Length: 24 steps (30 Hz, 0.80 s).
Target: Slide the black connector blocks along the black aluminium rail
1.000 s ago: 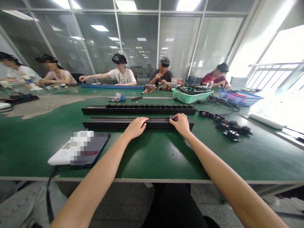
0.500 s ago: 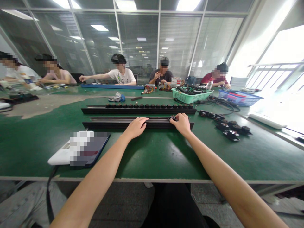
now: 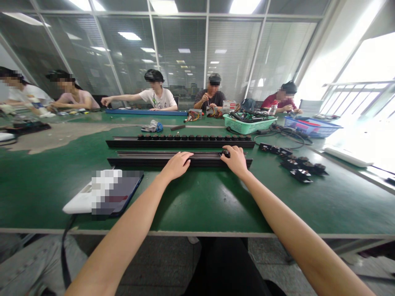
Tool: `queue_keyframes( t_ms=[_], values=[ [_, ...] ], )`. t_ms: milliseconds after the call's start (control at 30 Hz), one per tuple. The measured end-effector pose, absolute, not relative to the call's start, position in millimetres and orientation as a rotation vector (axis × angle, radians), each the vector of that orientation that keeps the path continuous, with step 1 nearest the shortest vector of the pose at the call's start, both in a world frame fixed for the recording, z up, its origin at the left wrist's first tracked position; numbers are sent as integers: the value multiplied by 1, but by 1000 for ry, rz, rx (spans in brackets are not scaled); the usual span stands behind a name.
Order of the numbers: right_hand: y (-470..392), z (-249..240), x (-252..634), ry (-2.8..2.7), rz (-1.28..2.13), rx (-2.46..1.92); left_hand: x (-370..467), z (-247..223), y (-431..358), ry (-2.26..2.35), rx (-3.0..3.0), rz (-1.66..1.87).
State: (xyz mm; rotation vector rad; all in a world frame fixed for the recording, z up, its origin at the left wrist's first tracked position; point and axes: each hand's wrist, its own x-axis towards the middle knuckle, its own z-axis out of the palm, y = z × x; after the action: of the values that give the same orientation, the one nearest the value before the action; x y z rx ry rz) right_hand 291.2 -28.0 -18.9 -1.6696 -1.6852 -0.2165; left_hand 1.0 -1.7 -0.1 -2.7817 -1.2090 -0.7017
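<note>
A long black rail (image 3: 138,162) with a pale metal channel lies on the green table in front of me. My left hand (image 3: 176,166) holds it near the middle, fingers over the top and thumb against the front face. Towards the rail's right end, my right hand (image 3: 236,159) has a small black module (image 3: 226,153) between thumb and fingers, on the channel. The hand hides part of that module. Just behind lies a second black rail (image 3: 179,144), parallel, with a row of several similar modules (image 3: 197,138) along its channel.
Loose black modules (image 3: 304,166) lie to the right. Behind them are a green basket (image 3: 247,125) of cables and a blue basket (image 3: 311,127). A phone (image 3: 129,197) and a white device (image 3: 80,199) sit front left. Several people work across the table.
My right fingers have shifted slightly around the small module, which looks turned or tipped a little. My left hand and both rails stay in place.
</note>
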Motion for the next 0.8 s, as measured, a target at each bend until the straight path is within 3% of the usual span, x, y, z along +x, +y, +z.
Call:
queue_keyframes(
  t_ms=[800],
  values=[
    [-32, -15, 292, -1731, -238, -1884, 2, -1, 0, -1186, -2776, -730]
  ],
)
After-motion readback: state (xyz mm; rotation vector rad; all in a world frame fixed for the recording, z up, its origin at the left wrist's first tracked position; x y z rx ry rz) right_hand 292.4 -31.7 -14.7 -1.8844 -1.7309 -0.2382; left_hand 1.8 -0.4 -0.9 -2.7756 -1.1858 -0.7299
